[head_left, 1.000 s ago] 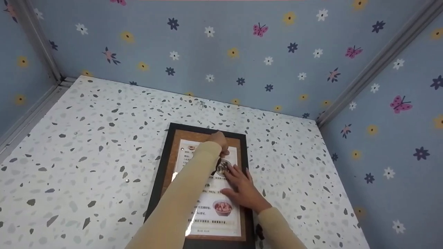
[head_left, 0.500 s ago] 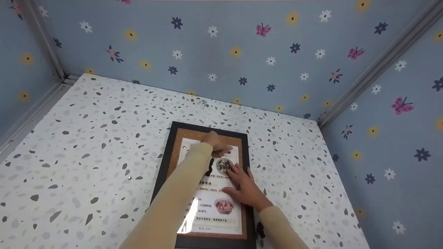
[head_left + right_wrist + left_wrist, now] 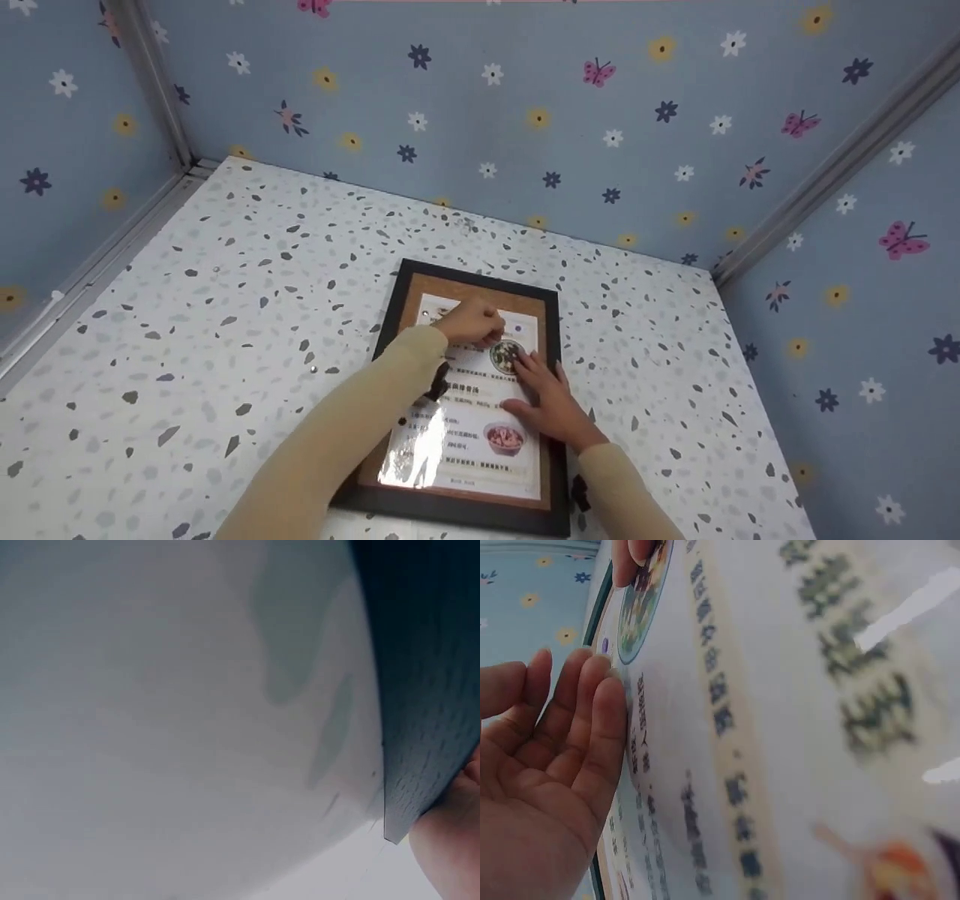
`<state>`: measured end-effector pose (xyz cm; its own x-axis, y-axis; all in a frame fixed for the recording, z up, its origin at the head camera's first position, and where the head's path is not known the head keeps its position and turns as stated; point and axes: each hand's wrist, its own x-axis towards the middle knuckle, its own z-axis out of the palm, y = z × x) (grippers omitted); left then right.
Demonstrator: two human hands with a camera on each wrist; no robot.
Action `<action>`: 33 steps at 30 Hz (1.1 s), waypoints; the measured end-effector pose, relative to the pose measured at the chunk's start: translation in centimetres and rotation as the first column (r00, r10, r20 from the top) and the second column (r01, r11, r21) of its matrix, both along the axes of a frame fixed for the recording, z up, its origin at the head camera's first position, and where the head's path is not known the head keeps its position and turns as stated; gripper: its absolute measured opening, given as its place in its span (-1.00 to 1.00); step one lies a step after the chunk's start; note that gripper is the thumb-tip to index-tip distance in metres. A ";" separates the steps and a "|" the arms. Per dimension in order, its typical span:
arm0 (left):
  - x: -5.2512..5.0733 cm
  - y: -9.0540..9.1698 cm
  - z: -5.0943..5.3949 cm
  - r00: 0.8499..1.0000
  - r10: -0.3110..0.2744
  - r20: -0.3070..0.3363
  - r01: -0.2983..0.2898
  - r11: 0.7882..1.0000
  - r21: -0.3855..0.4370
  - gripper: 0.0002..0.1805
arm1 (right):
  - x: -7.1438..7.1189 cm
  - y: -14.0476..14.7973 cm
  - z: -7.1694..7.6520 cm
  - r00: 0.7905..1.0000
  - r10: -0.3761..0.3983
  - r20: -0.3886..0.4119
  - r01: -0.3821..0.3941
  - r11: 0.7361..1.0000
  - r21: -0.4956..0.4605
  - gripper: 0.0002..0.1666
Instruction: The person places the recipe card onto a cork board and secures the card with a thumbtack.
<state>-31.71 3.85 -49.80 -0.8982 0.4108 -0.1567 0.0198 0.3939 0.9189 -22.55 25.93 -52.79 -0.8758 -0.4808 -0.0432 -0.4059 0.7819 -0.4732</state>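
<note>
A black-framed board (image 3: 553, 322) with a brown border (image 3: 480, 289) holds a white printed sheet (image 3: 480, 476) showing text and food pictures. My left hand (image 3: 471, 322) is over the sheet's upper part; in the left wrist view this hand (image 3: 551, 772) has loosely bent fingers beside the sheet (image 3: 667, 742), with nothing visible in them. A small purple dot (image 3: 517, 328) shows near the sheet's top right. My right hand (image 3: 551, 401) rests on the right side, fingers spread over the sheet and frame edge. The right wrist view has part of the hand (image 3: 450, 847) against the dark frame (image 3: 420, 675).
The board lies on a white speckled surface (image 3: 300, 247). Blue panels (image 3: 450, 135) with flowers and butterflies stand behind it and at both sides, with grey metal strips (image 3: 832, 165) at the corners. Dark straps (image 3: 436, 382) hang at the wrists.
My left hand has come down from the board's top edge, uncovering the purple dot. The right hand keeps its place on the board. The whole head view has shifted, moving the scene rightward.
</note>
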 end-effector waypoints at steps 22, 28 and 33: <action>9.5 -21.5 -0.1 0.982 0.049 -0.183 -0.101 0.952 -0.289 -0.86 | 0.2 0.3 -0.1 1.000 0.005 -0.013 -0.005 1.000 0.004 -0.03; 10.6 -21.9 -1.2 0.978 0.020 -0.209 -0.088 0.943 -0.320 -0.87 | 0.1 0.3 0.2 1.000 -0.023 0.020 0.023 1.000 0.009 -0.02; 10.9 -22.4 -1.5 0.974 0.079 -0.212 -0.142 0.944 -0.298 -0.84 | 0.0 0.0 0.4 1.000 0.008 0.026 -0.008 1.000 -0.013 -0.01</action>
